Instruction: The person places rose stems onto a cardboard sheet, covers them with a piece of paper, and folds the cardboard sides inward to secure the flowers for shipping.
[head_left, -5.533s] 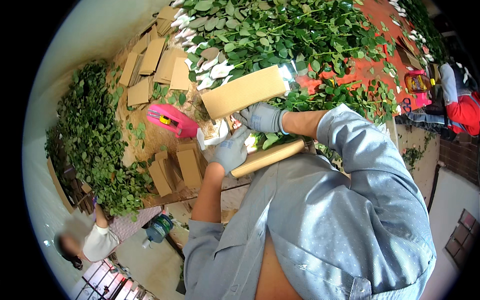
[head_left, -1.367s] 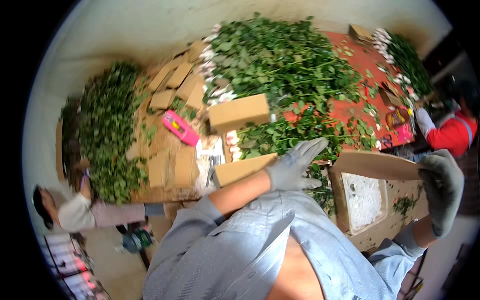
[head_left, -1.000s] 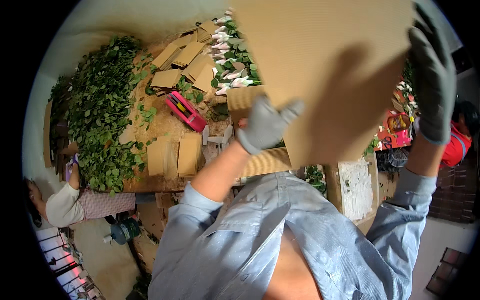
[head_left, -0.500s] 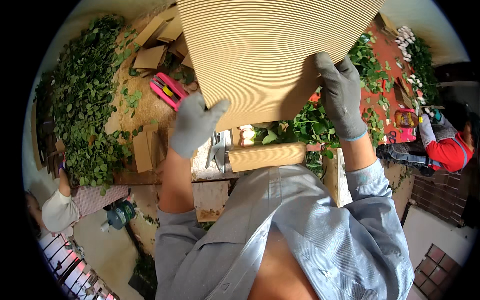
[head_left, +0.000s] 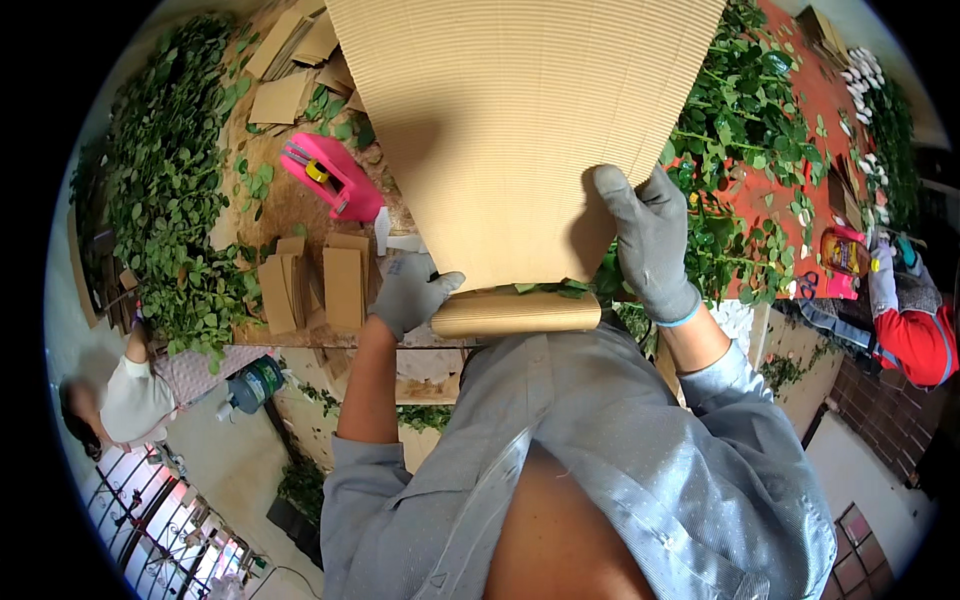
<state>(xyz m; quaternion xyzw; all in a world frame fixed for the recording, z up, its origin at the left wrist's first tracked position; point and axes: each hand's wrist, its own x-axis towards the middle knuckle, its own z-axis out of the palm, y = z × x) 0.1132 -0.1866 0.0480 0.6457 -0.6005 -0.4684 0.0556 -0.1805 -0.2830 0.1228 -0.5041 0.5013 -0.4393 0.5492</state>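
Wooden table [head_left: 297,218] below. Left hand [head_left: 412,297] pinches lower corner of cardboard sheet [head_left: 500,160]; right hand [head_left: 650,245] grips its edge, sheet between. Bottle [head_left: 845,253] right of fingers, label too small to read.

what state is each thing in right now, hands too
left hand: gloved, at sheet's lower left corner, grip unclear
right hand: gloved, gripping sheet's right edge
corrugated sheet: raised, unfolded
near cardboard piece: curved over
pink tool: lying on the table
small cardboard pieces: stacked
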